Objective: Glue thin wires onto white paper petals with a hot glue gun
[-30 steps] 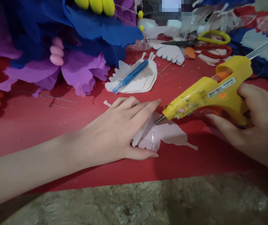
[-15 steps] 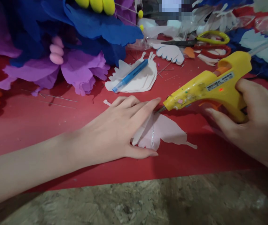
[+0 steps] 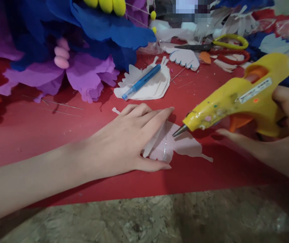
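Pale cut-out [image 3: 188, 143]: on the near part of the red surface [image 3: 96, 185], partly under the left hand [image 3: 126, 138], one narrow tail pointing right
Left hand: palm down on the cut-out, long fingers lying close together, thumb spread toward the near side, leaving a gap where the paper shows; pinching nothing that can be seen
Shiny line [image 3: 165, 145]: runs from far to near across the paper in that gap, probably glue
Right hand [image 3: 286, 145]: wrapped around the yellow glue gun [image 3: 230, 101], one digit beside the orange trigger [image 3: 241, 121]; whether it presses, I cannot tell
Nozzle [image 3: 180, 130]: over the cut-out, just right of the line; contact with the paper cannot be told
Step in hand: seemingly laying the glue line
Next move: would call for a steady left hand, and the hot tip kept off its fingertips
Blue marker [image 3: 141, 82]: farther off, on white cut-outs [image 3: 161, 84]
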The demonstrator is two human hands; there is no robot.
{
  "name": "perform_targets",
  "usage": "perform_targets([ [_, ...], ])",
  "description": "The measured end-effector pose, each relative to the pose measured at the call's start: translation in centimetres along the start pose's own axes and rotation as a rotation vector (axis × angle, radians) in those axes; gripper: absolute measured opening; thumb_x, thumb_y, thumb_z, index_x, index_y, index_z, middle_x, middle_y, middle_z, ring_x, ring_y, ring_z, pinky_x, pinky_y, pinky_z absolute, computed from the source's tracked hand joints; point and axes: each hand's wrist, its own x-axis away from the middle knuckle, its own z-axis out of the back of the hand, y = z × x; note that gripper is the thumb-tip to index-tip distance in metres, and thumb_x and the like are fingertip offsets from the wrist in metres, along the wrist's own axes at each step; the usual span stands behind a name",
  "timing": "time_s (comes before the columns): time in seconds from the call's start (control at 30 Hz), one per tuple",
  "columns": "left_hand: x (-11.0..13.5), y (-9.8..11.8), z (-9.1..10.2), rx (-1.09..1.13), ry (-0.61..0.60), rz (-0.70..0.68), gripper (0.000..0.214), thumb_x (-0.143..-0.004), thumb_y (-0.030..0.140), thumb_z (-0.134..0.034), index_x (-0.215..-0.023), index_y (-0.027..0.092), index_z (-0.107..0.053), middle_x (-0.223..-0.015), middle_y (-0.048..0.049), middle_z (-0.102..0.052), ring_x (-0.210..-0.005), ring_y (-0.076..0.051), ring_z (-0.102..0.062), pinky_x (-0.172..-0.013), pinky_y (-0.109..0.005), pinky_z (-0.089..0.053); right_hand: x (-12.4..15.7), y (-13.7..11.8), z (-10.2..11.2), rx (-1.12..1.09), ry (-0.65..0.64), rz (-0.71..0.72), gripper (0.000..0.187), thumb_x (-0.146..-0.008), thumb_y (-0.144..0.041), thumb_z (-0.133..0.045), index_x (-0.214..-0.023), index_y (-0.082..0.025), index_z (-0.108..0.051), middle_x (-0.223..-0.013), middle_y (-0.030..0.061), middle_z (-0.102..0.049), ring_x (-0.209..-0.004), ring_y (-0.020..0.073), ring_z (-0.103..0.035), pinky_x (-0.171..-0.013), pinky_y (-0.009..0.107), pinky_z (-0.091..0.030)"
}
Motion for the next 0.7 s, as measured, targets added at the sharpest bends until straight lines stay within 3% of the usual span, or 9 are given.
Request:
perform_targets([
  [0.13, 0.0, -0.1, -0.1, 0.011, 0.018, -0.009, 0.076, -0.074, 0.057, -0.054, -0.127, 0.005, -0.036, -0.114, -0.015, -0.057, -0.104, -0.029, -0.048, -0.086, -0.039, -0.038, 0.0, 0.0, 0.0, -0.063, 0.069, 0.198, 0.061, -0.075, -0.064, -0.043, -0.111, -0.014, -0.046, -0.094, 0.0108, -0.063, -0.074, 0.0197, -0.062, -0.037, 0.024, -0.032],
  [0.3, 0.0, 0.0, 0.0, 0.023, -0.023, 0.036, 0.074, -0.074, 0.057, -0.055, -0.127, 0.01, -0.036, -0.116, -0.0126, -0.056, -0.107, -0.028, -0.047, -0.089, -0.038, -0.036, -0.7, -0.7, 0.4, -0.022, -0.026, 0.252, 0.056, -0.081, -0.066, -0.023, -0.09, -0.017, -0.05, -0.074, 0.0062, -0.061, -0.055, 0.014, -0.056, -0.033, 0.024, -0.025],
  [0.53, -0.1, 0.0, 0.1, 0.029, -0.022, 0.027, 0.078, -0.071, 0.058, -0.057, -0.127, 0.008, -0.036, -0.117, -0.0142, -0.056, -0.105, -0.028, -0.047, -0.086, -0.037, -0.036, -0.8, -1.2, 0.5, 0.019, 0.048, 0.239, 0.054, -0.082, -0.063, -0.029, -0.095, -0.014, -0.048, -0.075, 0.0069, -0.059, -0.057, 0.0145, -0.055, -0.038, 0.024, -0.031],
  [0.7, -0.1, 0.0, 0.1, 0.036, -0.023, 0.012, 0.079, -0.072, 0.056, -0.059, -0.127, 0.005, -0.036, -0.117, -0.0155, -0.055, -0.106, -0.029, -0.046, -0.088, -0.038, -0.035, -0.9, -1.2, 0.5, -0.012, -0.004, 0.271, 0.052, -0.082, -0.063, -0.027, -0.091, -0.016, -0.048, -0.074, 0.0055, -0.059, -0.053, 0.0125, -0.053, -0.034, 0.023, -0.026],
])
